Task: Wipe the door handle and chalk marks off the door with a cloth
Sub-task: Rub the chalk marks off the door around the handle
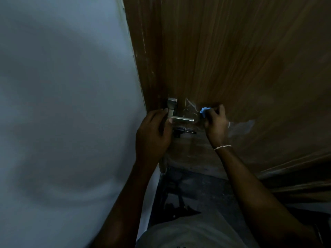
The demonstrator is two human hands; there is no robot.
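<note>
A brown wooden door (241, 59) fills the right half of the view. Its silver lever handle (180, 115) sits near the door's left edge. My left hand (154, 133) grips the edge of the door just left of the handle, thumb beside the lever's base. Faint white chalk marks (190, 109) show on the wood just right of the handle. My right hand (215, 122) is shut on a blue cloth (204, 111) and presses it against the door beside those marks. A pale smear (243, 126) lies to the right of that hand.
A pale wall (62, 104) takes up the left half of the view, meeting the dark door frame (145, 59). Below the handle a dark lock part with a key (182, 131) sticks out. The floor (197, 190) below is dim.
</note>
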